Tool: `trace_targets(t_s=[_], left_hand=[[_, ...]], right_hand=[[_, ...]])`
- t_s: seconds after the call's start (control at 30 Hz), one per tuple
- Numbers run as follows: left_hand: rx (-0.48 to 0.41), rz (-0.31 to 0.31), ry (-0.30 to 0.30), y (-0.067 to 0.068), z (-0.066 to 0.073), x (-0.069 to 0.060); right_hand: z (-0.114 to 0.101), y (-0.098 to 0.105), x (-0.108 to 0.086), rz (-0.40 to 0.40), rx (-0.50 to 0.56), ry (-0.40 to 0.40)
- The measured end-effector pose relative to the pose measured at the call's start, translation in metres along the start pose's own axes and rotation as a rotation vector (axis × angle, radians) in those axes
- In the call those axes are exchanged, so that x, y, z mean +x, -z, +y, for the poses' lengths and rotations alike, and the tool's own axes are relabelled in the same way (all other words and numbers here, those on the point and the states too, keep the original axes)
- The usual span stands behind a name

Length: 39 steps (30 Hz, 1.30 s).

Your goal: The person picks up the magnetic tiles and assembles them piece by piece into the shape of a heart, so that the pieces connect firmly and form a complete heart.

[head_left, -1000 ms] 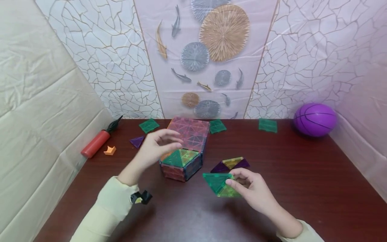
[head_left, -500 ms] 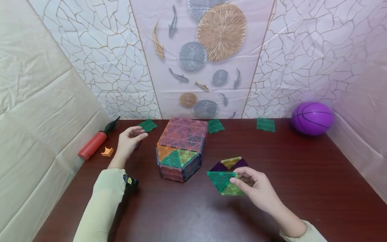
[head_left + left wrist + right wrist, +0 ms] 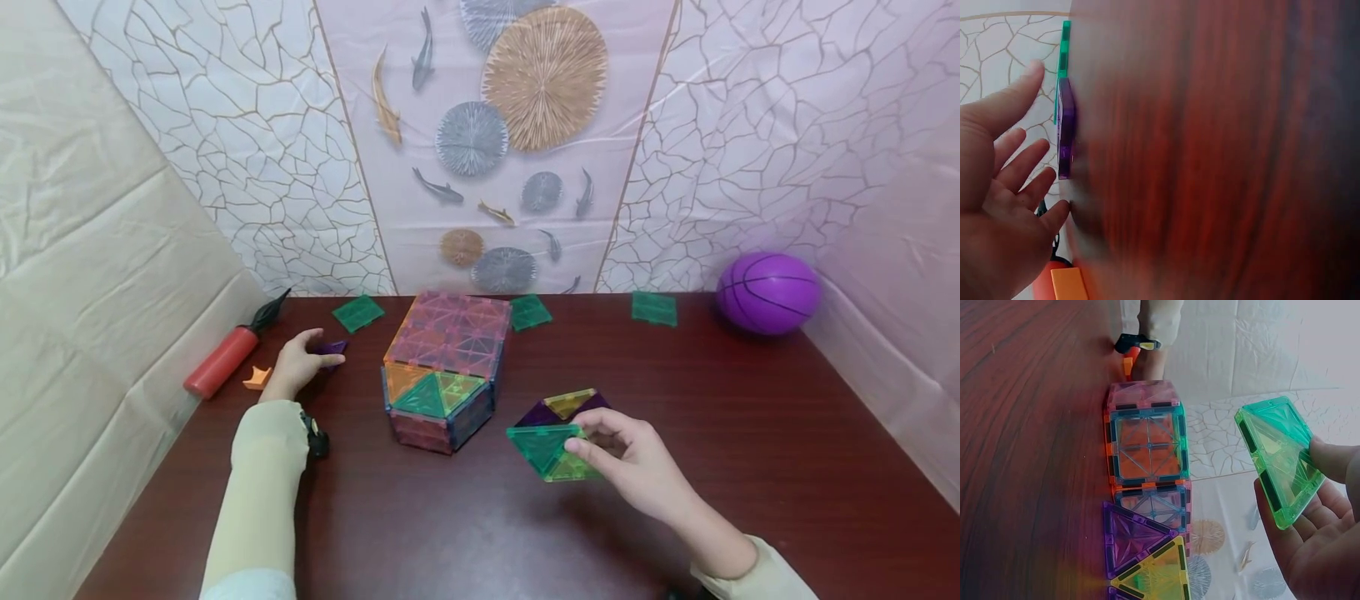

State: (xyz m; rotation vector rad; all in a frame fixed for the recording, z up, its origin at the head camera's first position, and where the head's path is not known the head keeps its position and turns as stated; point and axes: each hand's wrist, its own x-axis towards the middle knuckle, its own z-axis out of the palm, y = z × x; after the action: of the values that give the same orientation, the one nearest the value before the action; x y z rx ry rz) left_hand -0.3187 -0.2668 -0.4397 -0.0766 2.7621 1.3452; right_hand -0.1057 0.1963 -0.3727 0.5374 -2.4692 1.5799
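At the table's left, my left hand [image 3: 298, 365] reaches beside a purple triangular magnetic tile [image 3: 332, 353]. In the left wrist view its thumb and fingers are spread, with the purple tile [image 3: 1065, 128] just past them; contact cannot be made out. My right hand [image 3: 633, 462] pinches joined green and yellow-green triangular magnetic tiles [image 3: 542, 447] above the table. In the right wrist view the joined tiles [image 3: 1279, 459] sit tilted between thumb and fingers. A magnetic-tile box [image 3: 442, 367] stands mid-table, its pink, orange and green top fitted with triangles at the near end.
Joined purple and yellow triangles [image 3: 566, 404] stand behind my right hand. Green square tiles [image 3: 358, 312] lie along the back, one behind the box and another green tile [image 3: 654, 308] farther right. A red pump [image 3: 222, 361], an orange piece [image 3: 257, 378] and a purple ball [image 3: 768, 294] flank the table.
My left hand has moved from above the tile box leftward to the purple triangle. My right hand keeps the green tiles in nearly the same place.
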Motion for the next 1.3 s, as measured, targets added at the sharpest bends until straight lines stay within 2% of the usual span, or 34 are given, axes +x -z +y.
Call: trace_targets(t_s=[0.23,0.4,0.57,0.8,0.97,1.03,1.2,1.3], left_hand=[[0.163,-0.05,-0.053,0.0,0.0,0.003],[0.229,-0.048,-0.087,0.0,0.002,0.001],[0.276,-0.049,-0.088,0.0,0.003,-0.001],[0.234,-0.031,-0.059,0.003,0.002,-0.005],[0.193,0.006,-0.073,0.009,0.008,-0.013],[0.166,0.039,-0.093,0.012,0.013,-0.018],[0.051,0.186,-0.158,0.018,0.03,-0.027],[-0.11,0.231,-0.177,0.018,0.047,-0.036]], right_hand=[[-0.002,-0.001,0.001,-0.002,-0.01,-0.019],[-0.002,-0.001,0.001,-0.004,-0.009,-0.026],[-0.001,-0.001,0.002,0.0,-0.007,-0.028],[-0.002,-0.002,0.002,0.011,0.008,-0.022],[-0.001,-0.001,0.002,0.019,0.01,-0.008],[-0.001,0.0,0.003,0.026,0.009,-0.016],[0.0,0.001,0.004,0.035,0.01,-0.01],[0.0,0.002,0.004,0.028,0.008,-0.013]])
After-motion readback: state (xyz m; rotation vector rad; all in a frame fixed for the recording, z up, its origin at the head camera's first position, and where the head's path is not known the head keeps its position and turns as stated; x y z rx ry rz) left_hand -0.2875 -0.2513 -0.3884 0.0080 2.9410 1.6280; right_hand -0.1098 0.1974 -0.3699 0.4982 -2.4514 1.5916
